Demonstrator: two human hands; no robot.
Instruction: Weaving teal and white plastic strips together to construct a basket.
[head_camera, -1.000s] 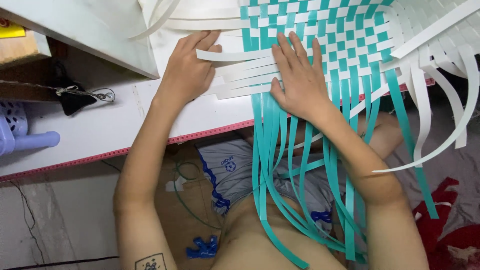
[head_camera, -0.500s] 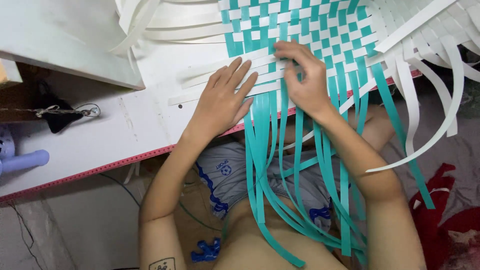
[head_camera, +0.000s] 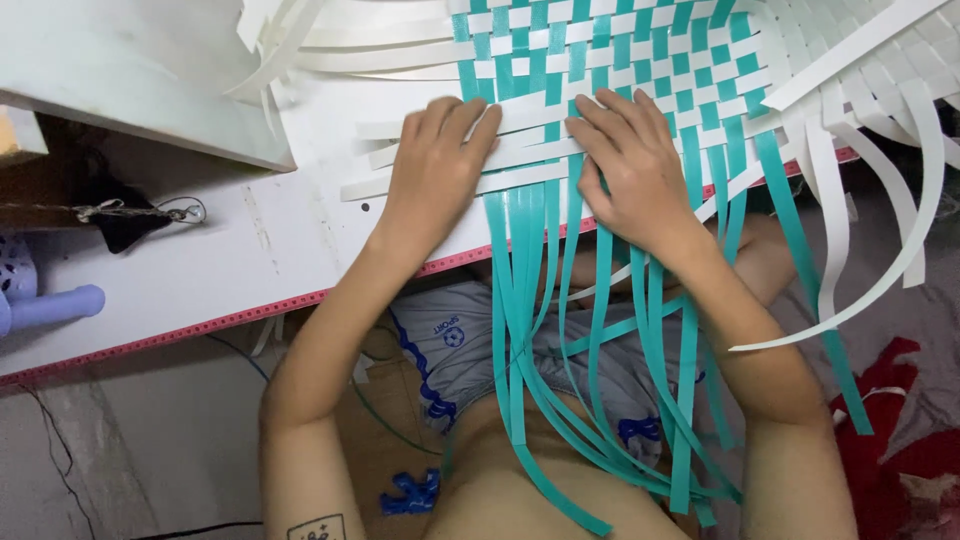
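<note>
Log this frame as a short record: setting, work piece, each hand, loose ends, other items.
setting: white table with a red edge, seen from above
work piece: teal-and-white checkered woven mat of flat strips
left hand: flat, palm down on white cross strips at the weave's left edge
right hand: flat on the weave's near edge, fingers spread
loose ends: teal strips hang off the table over the lap
other items: lilac plastic piece at far left

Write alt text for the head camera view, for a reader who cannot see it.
Both hands press flat on a half-woven mat of teal strips and white strips at the edge of a white table: left hand, right hand. Loose teal ends hang over the edge onto the person's lap.
</note>
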